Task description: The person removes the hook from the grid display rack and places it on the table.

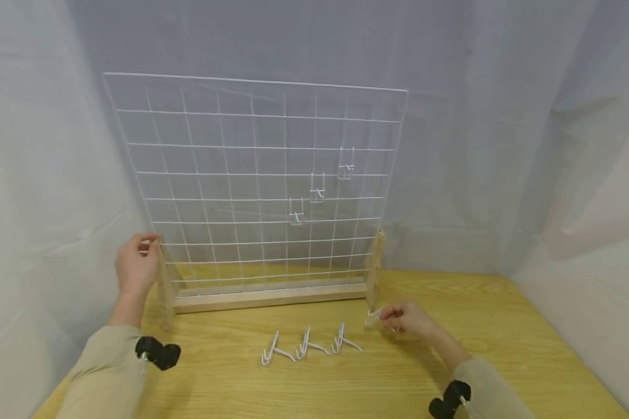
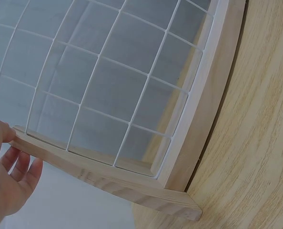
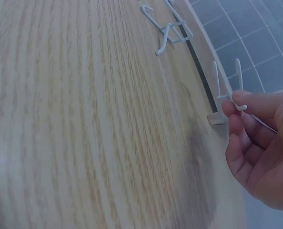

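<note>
A white wire grid panel (image 1: pixel 257 174) stands upright in a wooden base (image 1: pixel 272 297). With thumb and fingers, my left hand (image 1: pixel 138 265) grips the top of the base's left side post (image 2: pixel 89 174). Between thumb and forefinger, my right hand (image 1: pixel 406 317) pinches a white wire hook (image 3: pixel 217 83), held over the table by the base's right end. Its two prongs point up past the fingertips in the right wrist view, while the fingers cover part of it. Three like hooks hang on the grid in a diagonal, the highest hook (image 1: pixel 346 166) at the right.
Three more white hooks lie in a row on the wood-grain table (image 1: pixel 230 372), in front of the base; one is the middle hook (image 1: pixel 309 344). Pale sheeting (image 1: pixel 477 145) surrounds the table at the back and sides.
</note>
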Demonstrator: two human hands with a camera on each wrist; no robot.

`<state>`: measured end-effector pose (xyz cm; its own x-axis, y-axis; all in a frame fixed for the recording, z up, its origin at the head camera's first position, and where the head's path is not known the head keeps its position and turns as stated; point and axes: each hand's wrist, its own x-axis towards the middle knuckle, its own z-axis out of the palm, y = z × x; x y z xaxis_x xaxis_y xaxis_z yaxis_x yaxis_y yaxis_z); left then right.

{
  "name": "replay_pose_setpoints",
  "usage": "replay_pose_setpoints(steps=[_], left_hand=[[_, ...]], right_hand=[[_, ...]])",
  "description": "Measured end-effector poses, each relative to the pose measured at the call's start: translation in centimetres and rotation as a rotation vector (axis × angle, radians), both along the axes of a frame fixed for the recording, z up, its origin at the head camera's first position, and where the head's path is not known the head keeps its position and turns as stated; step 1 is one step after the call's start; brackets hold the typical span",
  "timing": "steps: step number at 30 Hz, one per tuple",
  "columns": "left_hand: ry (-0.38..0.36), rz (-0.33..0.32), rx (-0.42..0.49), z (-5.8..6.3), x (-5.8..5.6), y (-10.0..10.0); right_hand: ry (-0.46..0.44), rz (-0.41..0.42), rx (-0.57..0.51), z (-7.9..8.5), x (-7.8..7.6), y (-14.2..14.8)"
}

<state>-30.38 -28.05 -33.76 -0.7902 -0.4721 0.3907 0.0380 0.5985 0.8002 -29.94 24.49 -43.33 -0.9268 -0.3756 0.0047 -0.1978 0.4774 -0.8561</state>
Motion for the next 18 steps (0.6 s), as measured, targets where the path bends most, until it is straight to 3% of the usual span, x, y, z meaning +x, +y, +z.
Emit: replay_pose_setpoints(steps=[6, 14, 18], left_hand=[[0.000, 0.000, 0.003, 0.1, 0.2, 0.1], [0.003, 0.008, 0.003, 0.1, 0.1, 0.1], [0.010, 0.011, -0.006, -0.1, 0.0, 0.0]], right_hand=[[-0.033, 0.053, -0.021, -0.5, 0.3, 0.2], [-0.010, 0.138, 0.008, -1.1, 0.6, 0.1], [-0.030, 0.136, 0.035, -1.5, 0.7, 0.1]])
